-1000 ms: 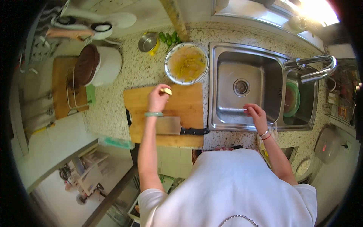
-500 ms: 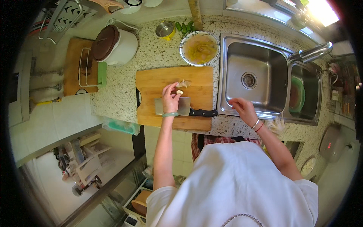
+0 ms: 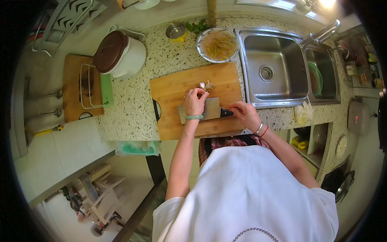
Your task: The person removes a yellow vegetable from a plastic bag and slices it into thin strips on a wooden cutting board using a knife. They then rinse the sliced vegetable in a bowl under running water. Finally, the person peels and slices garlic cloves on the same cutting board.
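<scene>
My left hand is over the cutting board, thumb and fingertips pinched on a small pale garlic clove. Just beyond the fingertips lie more garlic pieces, some with skin. A cleaver rests flat on the wooden board, its blade partly under my left hand and its black handle pointing right. At the handle's end is my right hand, fingers drawn together and covering the butt. Whether it grips the handle or something small is hidden.
Behind the board stands a patterned bowl of yellowish strips in liquid. Green peppers and a yellow-based metal cup are nearby. A steel sink adjoins on the right; a white pot with a brown lid stands left.
My right hand has moved left from the sink's front edge to the cleaver handle. My left hand, still pinching the clove, has come closer to the garlic pieces. The view has shifted.
</scene>
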A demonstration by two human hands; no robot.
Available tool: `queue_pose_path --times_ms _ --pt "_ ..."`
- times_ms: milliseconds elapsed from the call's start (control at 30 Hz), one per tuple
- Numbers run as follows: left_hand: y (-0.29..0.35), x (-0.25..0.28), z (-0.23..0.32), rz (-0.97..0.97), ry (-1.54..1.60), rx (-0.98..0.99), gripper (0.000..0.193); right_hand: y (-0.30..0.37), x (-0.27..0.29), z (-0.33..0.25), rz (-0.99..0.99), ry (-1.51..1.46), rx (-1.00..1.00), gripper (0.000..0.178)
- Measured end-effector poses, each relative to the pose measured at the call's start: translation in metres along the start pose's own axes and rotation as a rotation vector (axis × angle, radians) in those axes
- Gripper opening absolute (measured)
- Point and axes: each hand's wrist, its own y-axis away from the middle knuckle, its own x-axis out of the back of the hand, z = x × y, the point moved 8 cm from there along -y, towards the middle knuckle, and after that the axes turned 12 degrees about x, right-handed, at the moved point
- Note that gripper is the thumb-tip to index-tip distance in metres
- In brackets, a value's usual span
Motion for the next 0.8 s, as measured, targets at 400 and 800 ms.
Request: queue_pose_path --times_ms 400,800 --pt "-0.037 0.002 -0.012 -0.018 0.030 0.058 0.031 0.022 -0.002 -0.010 0.140 0.011 -0.033 0.014" --pt "0.091 0.037 0.077 -0.433 0.908 -0.006 0.015 0.004 -0.008 -0.055 0.132 -0.707 -0.125 0.030"
